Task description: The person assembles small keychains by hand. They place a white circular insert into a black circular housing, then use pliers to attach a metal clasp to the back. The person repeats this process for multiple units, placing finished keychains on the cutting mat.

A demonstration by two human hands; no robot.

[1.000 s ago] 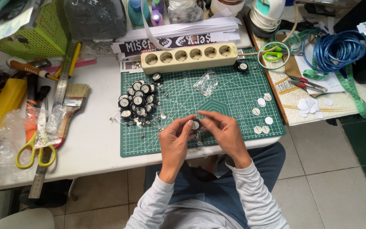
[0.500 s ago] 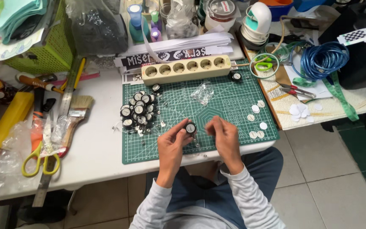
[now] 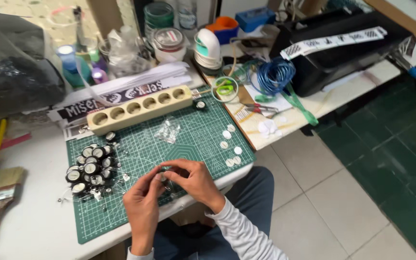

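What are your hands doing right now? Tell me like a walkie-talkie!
Left hand and right hand together over green cutting mat, pinching something small, hidden by fingers. Pile of round black parts beside left hand. Nothing between.

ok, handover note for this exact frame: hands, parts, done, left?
Left hand and right hand: fingertips meet over the green cutting mat, pinching a small part, too hidden to identify.
Parts: pile of black round pieces on the mat's left; white discs on its right; clear bag mid-mat; beige block with six holes along the far edge.
Done: block's holes look empty.
Left: the pile and discs lie loose.
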